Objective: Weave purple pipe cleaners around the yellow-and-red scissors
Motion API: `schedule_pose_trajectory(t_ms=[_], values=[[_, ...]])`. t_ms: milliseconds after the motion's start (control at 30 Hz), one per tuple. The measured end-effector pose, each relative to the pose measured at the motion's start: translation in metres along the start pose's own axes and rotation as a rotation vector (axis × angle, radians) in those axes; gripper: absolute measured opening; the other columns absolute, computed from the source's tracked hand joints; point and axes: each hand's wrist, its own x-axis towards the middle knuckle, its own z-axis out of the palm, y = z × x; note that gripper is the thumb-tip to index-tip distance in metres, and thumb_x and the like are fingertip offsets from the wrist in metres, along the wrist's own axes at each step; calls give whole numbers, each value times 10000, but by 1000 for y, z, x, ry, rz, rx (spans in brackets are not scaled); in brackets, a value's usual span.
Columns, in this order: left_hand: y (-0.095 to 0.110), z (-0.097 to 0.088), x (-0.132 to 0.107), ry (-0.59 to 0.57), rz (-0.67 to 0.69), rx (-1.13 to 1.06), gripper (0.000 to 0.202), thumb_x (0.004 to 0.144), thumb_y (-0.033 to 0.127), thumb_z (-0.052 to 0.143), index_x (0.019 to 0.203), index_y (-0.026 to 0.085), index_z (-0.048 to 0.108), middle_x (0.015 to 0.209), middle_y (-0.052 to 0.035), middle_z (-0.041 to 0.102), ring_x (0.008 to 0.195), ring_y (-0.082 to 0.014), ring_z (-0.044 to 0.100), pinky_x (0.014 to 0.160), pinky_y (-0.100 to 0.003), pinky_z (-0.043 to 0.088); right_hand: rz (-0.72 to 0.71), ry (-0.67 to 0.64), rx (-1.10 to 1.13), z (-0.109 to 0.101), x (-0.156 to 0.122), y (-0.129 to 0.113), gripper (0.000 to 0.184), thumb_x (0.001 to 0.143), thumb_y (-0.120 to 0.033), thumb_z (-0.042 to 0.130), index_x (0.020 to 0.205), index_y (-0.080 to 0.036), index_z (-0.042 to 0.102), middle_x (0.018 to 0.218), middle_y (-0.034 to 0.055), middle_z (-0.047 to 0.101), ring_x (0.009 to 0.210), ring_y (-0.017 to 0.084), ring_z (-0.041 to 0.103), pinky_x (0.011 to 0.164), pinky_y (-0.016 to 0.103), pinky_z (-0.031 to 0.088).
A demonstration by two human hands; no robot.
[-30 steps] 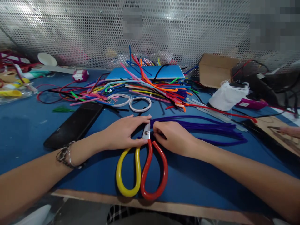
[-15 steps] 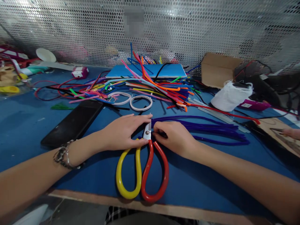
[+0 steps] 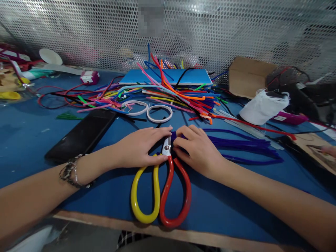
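A pair of scissors (image 3: 167,147) with one yellow and one red handle lies on the blue table between my hands, its blades pointing away from me. My left hand (image 3: 140,147) rests flat at its left side, fingers stretched and thumb apart. The left fingertips reach past the blades, by the near end of a bundle of dark blue pipe cleaners (image 3: 244,142). Over that same end, right of the blades, my right hand (image 3: 198,150) has its fingers curled. The bundle runs out to the right behind this hand. Its gripped end is mostly hidden.
A black phone-like slab (image 3: 81,136) lies left of my left wrist. Behind are two white rings (image 3: 159,114) and a heap of coloured pipe cleaners (image 3: 181,94). A white thread spool (image 3: 258,110) and a cardboard piece (image 3: 248,77) stand right. Another person's hand (image 3: 329,150) shows at the right edge.
My right hand's fingers have lifted and opened out a little over the blue pipe cleaners' end. My left hand and the scissors stay in place; the view has shifted slightly.
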Motion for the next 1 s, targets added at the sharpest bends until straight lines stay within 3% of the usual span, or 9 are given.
schedule_pose_trajectory(t_ms=[100, 333, 767, 1000], values=[[0, 0, 1, -4, 1, 3, 591, 811, 467, 491, 1295, 149, 374, 1371, -111, 416, 1230, -236, 424, 1021, -368, 337, -29, 30, 27, 1, 0, 2, 132, 801, -125, 483, 745, -163, 597, 1019, 115, 569, 921, 216, 472, 768, 349, 380], [0, 0, -1, -16, 3, 63, 604, 829, 478, 466, 1298, 107, 380, 1374, -123, 409, 1237, -235, 415, 1037, -368, 312, -98, 14, 125, 6, 6, 6, 162, 769, -59, 439, 720, -129, 576, 922, 127, 586, 842, 196, 499, 782, 336, 408], [1, 0, -2, -20, -4, 137, 568, 835, 477, 461, 1294, 151, 382, 1389, -103, 394, 1252, -233, 399, 1043, -360, 295, -20, 23, 108, 8, 7, 5, 157, 738, -59, 418, 638, -176, 450, 807, 96, 542, 768, 174, 464, 726, 316, 428], [2, -1, -1, -35, -9, 153, 586, 852, 480, 427, 1312, 120, 375, 1402, -112, 370, 1262, -220, 387, 1036, -367, 310, -50, 61, 115, 9, 7, 12, 123, 742, -103, 501, 644, -171, 473, 781, 71, 528, 738, 167, 463, 694, 298, 417]])
